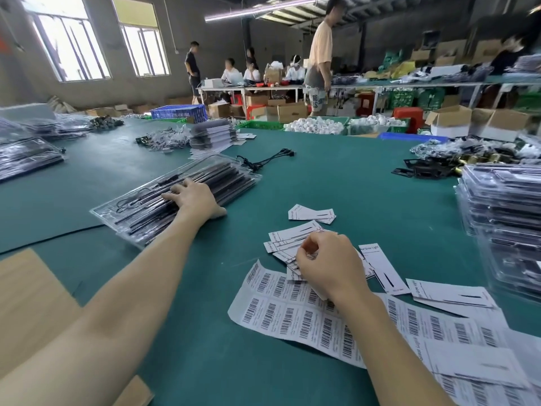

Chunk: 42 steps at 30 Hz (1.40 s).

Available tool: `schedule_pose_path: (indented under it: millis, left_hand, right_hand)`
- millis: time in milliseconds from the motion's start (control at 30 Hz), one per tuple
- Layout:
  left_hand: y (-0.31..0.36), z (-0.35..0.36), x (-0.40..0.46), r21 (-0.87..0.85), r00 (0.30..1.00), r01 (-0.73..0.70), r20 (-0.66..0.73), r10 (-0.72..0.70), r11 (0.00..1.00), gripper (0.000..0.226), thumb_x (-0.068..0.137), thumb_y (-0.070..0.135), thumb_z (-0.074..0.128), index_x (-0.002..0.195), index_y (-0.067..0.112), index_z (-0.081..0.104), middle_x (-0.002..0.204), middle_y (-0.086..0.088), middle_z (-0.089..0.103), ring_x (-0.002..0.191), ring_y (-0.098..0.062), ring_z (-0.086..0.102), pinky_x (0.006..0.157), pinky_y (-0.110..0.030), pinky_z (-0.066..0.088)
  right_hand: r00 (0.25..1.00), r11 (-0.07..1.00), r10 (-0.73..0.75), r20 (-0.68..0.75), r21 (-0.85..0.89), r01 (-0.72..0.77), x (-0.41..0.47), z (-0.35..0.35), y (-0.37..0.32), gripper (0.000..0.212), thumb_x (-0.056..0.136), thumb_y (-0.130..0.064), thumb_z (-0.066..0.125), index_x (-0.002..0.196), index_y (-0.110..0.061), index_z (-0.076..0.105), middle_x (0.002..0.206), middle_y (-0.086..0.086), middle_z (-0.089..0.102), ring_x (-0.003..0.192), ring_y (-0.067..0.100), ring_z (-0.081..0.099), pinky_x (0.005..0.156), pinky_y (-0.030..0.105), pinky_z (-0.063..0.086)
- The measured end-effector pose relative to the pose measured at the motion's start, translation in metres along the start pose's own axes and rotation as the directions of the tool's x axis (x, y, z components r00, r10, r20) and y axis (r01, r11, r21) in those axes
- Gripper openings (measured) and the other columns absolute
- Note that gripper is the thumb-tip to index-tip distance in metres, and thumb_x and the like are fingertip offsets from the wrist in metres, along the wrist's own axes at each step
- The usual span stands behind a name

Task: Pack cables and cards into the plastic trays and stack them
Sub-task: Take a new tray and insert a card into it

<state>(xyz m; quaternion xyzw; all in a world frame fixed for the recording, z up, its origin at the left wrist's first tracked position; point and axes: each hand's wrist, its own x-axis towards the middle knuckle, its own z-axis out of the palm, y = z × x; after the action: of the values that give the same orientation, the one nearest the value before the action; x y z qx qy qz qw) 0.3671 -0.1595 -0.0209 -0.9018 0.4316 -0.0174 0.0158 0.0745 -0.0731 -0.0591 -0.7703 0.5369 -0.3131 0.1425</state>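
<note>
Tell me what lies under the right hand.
The right hand pinches white cards from a small pile lying on a barcode label sheet. The fingers hide how many cards they hold.

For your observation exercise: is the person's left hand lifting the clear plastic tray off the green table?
No. The left hand rests flat on the clear plastic tray, which lies on the green table.

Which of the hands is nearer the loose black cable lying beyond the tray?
Left. The left hand rests on the clear tray just short of the black cable; the right hand is nearer the camera, on the cards.
</note>
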Motion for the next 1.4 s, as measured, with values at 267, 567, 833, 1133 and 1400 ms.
schedule_pose_path:
  millis: [267, 567, 833, 1133, 1400]
  left_hand:
    - [0.044, -0.018, -0.057, 0.055, 0.989, -0.071, 0.136, 0.063, 0.996, 0.107, 0.073, 0.060, 0.076, 0.153, 0.007, 0.030, 0.161, -0.021, 0.009, 0.137, -0.057, 0.024, 0.107, -0.077, 0.026]
    - [0.094, -0.050, -0.112, -0.095, 0.948, -0.275, 0.138, 0.287, 0.957, 0.084, 0.087, 0.057, 0.065, 0.150, 0.010, 0.036, 0.160, -0.024, 0.019, 0.133, -0.047, 0.043, 0.108, -0.062, 0.039]
    - [0.085, -0.031, -0.101, -0.166, 0.974, -0.225, -0.062, 0.218, 0.960, 0.066, 0.085, 0.029, 0.070, 0.140, 0.008, 0.038, 0.136, -0.019, 0.047, 0.127, -0.039, 0.046, 0.104, -0.053, 0.043]
    - [0.092, -0.035, -0.104, -0.222, 0.951, -0.273, -0.207, 0.228, 0.936, 0.039, 0.087, 0.021, 0.067, 0.119, 0.006, 0.050, 0.117, -0.018, 0.057, 0.109, -0.041, 0.057, 0.082, -0.045, 0.045]
    - [0.126, -0.067, -0.160, -0.180, 0.803, -0.543, -0.399, 0.443, 0.820, 0.038, 0.084, 0.023, 0.065, 0.114, 0.013, 0.044, 0.108, -0.013, 0.054, 0.097, -0.035, 0.057, 0.073, -0.039, 0.036]
  right_hand:
    - [0.996, 0.998, 0.052, 0.070, 0.032, -0.055, 0.001, -0.006, -0.001, 0.014, 0.089, -0.029, 0.056, 0.083, -0.025, 0.067, 0.089, -0.009, 0.066, 0.093, 0.014, 0.060, 0.069, 0.029, 0.050]
    - [0.985, 0.993, 0.113, 0.132, -0.043, -0.108, 0.003, -0.019, 0.004, 0.014, 0.088, -0.031, 0.058, 0.091, -0.025, 0.069, 0.092, -0.009, 0.067, 0.091, 0.016, 0.061, 0.073, 0.031, 0.053]
    - [0.980, 0.992, 0.119, 0.156, 0.028, -0.125, 0.002, -0.023, 0.005, 0.017, 0.087, -0.030, 0.057, 0.093, -0.025, 0.071, 0.093, -0.009, 0.070, 0.092, 0.015, 0.063, 0.081, 0.036, 0.057]
    - [0.983, 0.987, 0.117, 0.141, 0.097, -0.131, 0.004, -0.021, 0.011, 0.016, 0.088, -0.031, 0.057, 0.092, -0.027, 0.072, 0.090, -0.012, 0.070, 0.088, 0.011, 0.064, 0.077, 0.031, 0.056]
    - [0.921, 0.634, 0.383, 0.075, 0.704, -0.321, 0.012, -0.058, 0.029, 0.024, 0.094, -0.039, 0.064, 0.112, -0.023, 0.064, 0.100, -0.005, 0.071, 0.083, 0.015, 0.073, 0.076, 0.031, 0.062]
